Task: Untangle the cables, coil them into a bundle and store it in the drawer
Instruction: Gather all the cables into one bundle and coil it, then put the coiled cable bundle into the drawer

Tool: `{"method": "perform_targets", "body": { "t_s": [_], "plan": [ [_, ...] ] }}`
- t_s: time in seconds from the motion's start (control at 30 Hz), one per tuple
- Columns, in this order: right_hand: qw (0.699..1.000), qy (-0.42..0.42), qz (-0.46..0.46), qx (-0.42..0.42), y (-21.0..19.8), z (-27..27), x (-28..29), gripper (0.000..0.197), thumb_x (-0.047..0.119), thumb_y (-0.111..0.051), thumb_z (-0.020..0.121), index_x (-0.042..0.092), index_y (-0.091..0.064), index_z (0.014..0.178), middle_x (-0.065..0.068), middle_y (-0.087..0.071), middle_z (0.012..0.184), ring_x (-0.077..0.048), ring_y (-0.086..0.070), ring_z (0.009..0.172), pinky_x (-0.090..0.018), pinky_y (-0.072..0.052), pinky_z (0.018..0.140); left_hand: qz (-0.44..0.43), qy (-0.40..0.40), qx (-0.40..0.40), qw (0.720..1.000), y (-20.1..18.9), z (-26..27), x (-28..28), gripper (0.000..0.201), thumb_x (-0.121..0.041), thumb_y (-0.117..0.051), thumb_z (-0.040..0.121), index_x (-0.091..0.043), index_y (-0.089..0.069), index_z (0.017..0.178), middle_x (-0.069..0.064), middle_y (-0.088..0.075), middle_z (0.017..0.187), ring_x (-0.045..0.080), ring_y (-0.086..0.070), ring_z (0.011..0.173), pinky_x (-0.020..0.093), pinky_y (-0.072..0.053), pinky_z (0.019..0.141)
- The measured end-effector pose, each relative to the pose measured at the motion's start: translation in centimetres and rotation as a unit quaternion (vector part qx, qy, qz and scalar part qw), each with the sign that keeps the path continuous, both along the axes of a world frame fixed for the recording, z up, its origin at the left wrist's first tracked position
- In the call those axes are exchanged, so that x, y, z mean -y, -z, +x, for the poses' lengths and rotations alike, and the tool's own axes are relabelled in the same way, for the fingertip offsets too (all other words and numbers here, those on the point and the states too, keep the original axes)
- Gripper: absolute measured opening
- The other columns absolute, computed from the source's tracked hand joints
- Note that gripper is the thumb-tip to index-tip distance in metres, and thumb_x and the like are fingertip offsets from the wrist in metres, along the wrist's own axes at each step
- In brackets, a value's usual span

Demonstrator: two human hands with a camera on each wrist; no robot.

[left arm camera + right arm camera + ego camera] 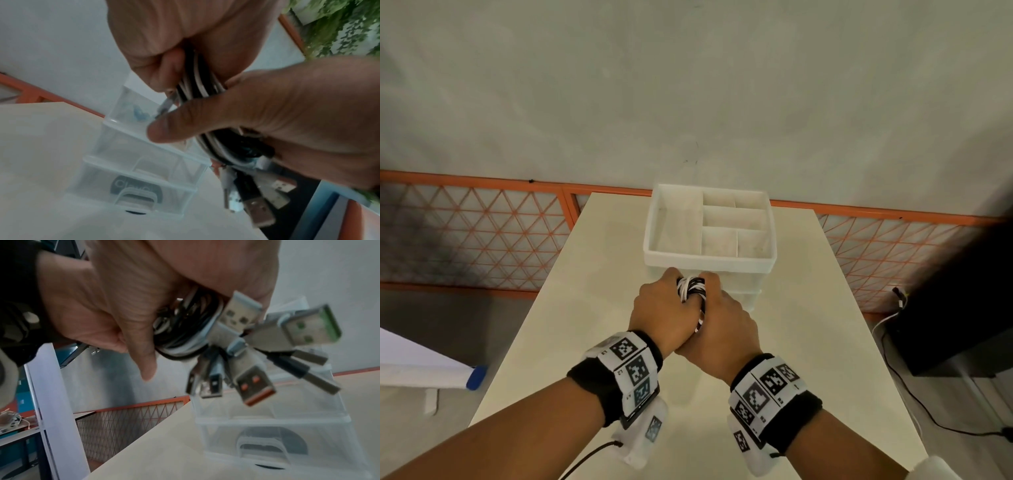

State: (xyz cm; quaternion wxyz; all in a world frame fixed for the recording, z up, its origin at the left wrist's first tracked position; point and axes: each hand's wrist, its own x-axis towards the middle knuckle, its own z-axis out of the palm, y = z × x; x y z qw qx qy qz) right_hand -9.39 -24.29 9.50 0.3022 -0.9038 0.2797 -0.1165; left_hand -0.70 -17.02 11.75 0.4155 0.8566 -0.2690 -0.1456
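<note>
A coil of black and white USB cables (691, 290) sits between both hands above the cream table (558, 342), just in front of the translucent drawer unit (748, 294). My left hand (664, 308) grips the coil from the left and my right hand (726, 318) grips it from the right. The left wrist view shows the cable strands (197, 78) squeezed between my left hand (164, 40) and my right hand (287, 113). Several USB plugs (252, 382) stick out below my right hand (205, 264). The unit's drawers (144, 162) look closed.
An open tray with dividers (654, 240) tops the drawer unit. An orange lattice railing (482, 240) runs behind the table. A black box (945, 325) with trailing wires stands on the floor at the right, and another white surface (414, 363) lies at the left.
</note>
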Motion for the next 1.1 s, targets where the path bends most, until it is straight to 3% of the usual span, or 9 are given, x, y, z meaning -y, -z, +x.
{"method": "perform_targets", "body": {
  "t_s": [0.13, 0.3, 0.47, 0.53, 0.67, 0.77, 0.93, 1.03, 1.1],
  "plan": [
    [1.000, -0.025, 0.012, 0.006, 0.3, -0.4, 0.7, 0.063, 0.031, -0.074, 0.065, 0.031, -0.036, 0.115, 0.010, -0.066, 0.083, -0.018, -0.065, 0.074, -0.038, -0.056, 0.060, 0.071, 0.035, 0.003, 0.997, -0.5, 0.3, -0.2, 0.018, -0.037, -0.055, 0.086, -0.019, -0.054, 0.089, 0.001, -0.066, 0.082, 0.021, -0.064, 0.074, 0.034, -0.053, 0.064],
    [0.996, -0.072, 0.039, -0.043, 0.4, -0.6, 2.0, 0.072, 0.034, -0.076, 0.059, 0.033, -0.038, 0.121, 0.009, -0.067, 0.090, -0.020, -0.068, 0.080, -0.042, -0.060, 0.068, 0.079, 0.175, -0.193, 0.962, -1.5, 2.1, -1.2, 0.022, -0.032, -0.069, 0.086, -0.016, -0.061, 0.099, 0.004, -0.070, 0.090, 0.015, -0.061, 0.069, 0.027, -0.048, 0.054],
    [0.997, -0.023, -0.039, -0.069, 0.9, -0.3, 0.9, 0.103, 0.051, -0.077, 0.066, 0.041, -0.013, 0.145, 0.005, -0.061, 0.115, -0.025, -0.067, 0.096, -0.042, -0.056, 0.077, 0.042, 0.086, -0.139, 0.986, 0.0, 2.0, -1.1, 0.024, -0.034, -0.072, 0.080, -0.018, -0.064, 0.097, 0.002, -0.074, 0.084, 0.017, -0.072, 0.061, 0.032, -0.061, 0.063],
    [0.996, -0.020, -0.032, -0.077, 1.2, -0.3, 0.6, 0.110, 0.057, -0.079, 0.062, 0.042, -0.009, 0.146, 0.005, -0.061, 0.117, -0.026, -0.066, 0.099, -0.042, -0.055, 0.080, 0.030, 0.053, -0.145, 0.988, 0.5, 1.7, -1.1, 0.021, -0.031, -0.072, 0.080, -0.019, -0.064, 0.095, 0.002, -0.074, 0.084, 0.018, -0.071, 0.061, 0.030, -0.059, 0.059],
    [0.994, -0.044, 0.023, -0.094, 2.0, -0.5, 0.9, 0.093, 0.045, -0.079, 0.063, 0.040, -0.024, 0.137, 0.013, -0.067, 0.107, -0.019, -0.066, 0.094, -0.040, -0.056, 0.081, 0.033, 0.030, -0.138, 0.989, 2.0, 1.2, -1.0, 0.010, -0.027, -0.067, 0.081, -0.025, -0.061, 0.089, -0.002, -0.071, 0.083, 0.015, -0.067, 0.064, 0.024, -0.049, 0.054],
    [0.990, -0.045, 0.025, -0.134, 2.8, -0.7, 1.3, 0.082, 0.038, -0.075, 0.063, 0.040, -0.029, 0.131, 0.010, -0.068, 0.099, -0.022, -0.067, 0.087, -0.041, -0.058, 0.077, 0.068, 0.067, -0.162, 0.982, 3.2, 1.3, -0.9, 0.015, -0.029, -0.068, 0.085, -0.019, -0.060, 0.094, 0.002, -0.071, 0.086, 0.016, -0.070, 0.064, 0.022, -0.051, 0.052],
    [0.982, -0.005, 0.046, -0.184, 4.1, -1.9, 3.2, 0.088, 0.037, -0.075, 0.060, 0.043, -0.025, 0.132, 0.004, -0.068, 0.101, -0.030, -0.067, 0.089, -0.041, -0.058, 0.077, 0.024, 0.108, -0.397, 0.911, 4.7, 3.3, -0.6, 0.042, -0.037, -0.076, 0.083, -0.016, -0.059, 0.115, 0.006, -0.066, 0.112, 0.019, -0.064, 0.100, 0.030, -0.057, 0.073],
    [0.981, 0.040, 0.043, -0.186, 4.2, -2.6, 5.2, 0.092, 0.036, -0.075, 0.060, 0.043, -0.024, 0.136, -0.001, -0.067, 0.099, -0.034, -0.066, 0.090, -0.039, -0.056, 0.076, -0.057, -0.004, -0.497, 0.866, 6.0, 4.0, 1.4, 0.009, -0.019, -0.066, 0.091, -0.012, -0.063, 0.096, 0.008, -0.064, 0.103, 0.021, -0.058, 0.092, 0.035, -0.053, 0.076],
    [0.981, 0.063, 0.039, -0.178, 3.9, -2.8, 6.3, 0.090, 0.034, -0.075, 0.061, 0.043, -0.025, 0.135, 0.001, -0.063, 0.094, -0.032, -0.063, 0.085, -0.038, -0.055, 0.074, -0.094, -0.081, -0.541, 0.832, 7.1, 4.1, 3.3, 0.007, -0.009, -0.062, 0.090, -0.011, -0.063, 0.084, 0.009, -0.066, 0.092, 0.020, -0.058, 0.078, 0.034, -0.051, 0.070]
  ]
}}
